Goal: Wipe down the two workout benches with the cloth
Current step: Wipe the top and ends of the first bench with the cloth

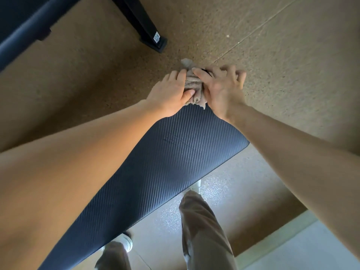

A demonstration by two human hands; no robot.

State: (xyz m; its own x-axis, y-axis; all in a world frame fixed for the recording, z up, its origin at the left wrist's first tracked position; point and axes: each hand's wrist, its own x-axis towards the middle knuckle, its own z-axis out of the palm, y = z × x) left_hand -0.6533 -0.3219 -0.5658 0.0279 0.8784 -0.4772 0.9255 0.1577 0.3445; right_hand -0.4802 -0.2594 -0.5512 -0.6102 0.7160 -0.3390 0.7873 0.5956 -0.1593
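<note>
Head view: looking down the length of the ribbed dark bench (165, 162) toward its far end. There, bunched into a tight wad on the tip of the pad, the cloth (191, 82). Gripped from the bench's left side by the left hand (171, 94), thumb pressed into the folds and fingers curled round. Held from the right side by the right hand (220, 88), thumb on top of the wad and fingers spread and bent over the far edge. Well off to the far left of this bench, the second bench (23, 32) with its black leg (144, 22), not yet reached.

Likely troubles, by judgement:
- Wiping with so tight a wad, hence narrow strokes and missed strips along the pad's edges.
- Slipping off the rounded tip and dropping the cloth onto the floor (292, 55) beyond the end.
- Leaning far out over the pad, hence unsteady footing.
</note>
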